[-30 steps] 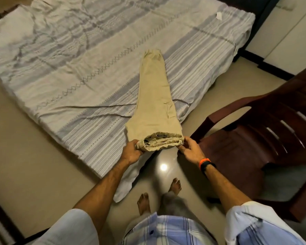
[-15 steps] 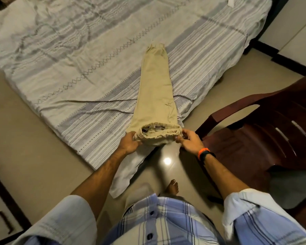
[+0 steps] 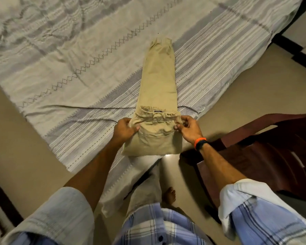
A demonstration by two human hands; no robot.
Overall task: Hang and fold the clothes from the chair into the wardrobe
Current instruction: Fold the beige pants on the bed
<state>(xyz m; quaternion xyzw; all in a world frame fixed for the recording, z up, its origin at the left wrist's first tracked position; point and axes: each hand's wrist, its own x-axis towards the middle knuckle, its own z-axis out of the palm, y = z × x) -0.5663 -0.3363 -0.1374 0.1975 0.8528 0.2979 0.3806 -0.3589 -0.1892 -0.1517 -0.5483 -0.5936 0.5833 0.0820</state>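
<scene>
While two hands grip, one pair of trousers (image 3: 158, 89) folds.

One pair of khaki trousers (image 3: 158, 89), folded lengthwise. One striped bedsheet (image 3: 78, 59) under them. One dark red chair (image 3: 272, 156) at the right. Two hands in view: left hand (image 3: 125, 130), right hand (image 3: 188, 128). One orange-and-black wristband (image 3: 200, 143). One bare foot (image 3: 169, 196) showed on the floor.

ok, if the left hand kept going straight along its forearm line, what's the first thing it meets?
The left hand already grips the khaki trousers at the waistband. Straight on, it would likely slide over the trouser leg lying on the striped bedsheet; depth is unclear.
</scene>
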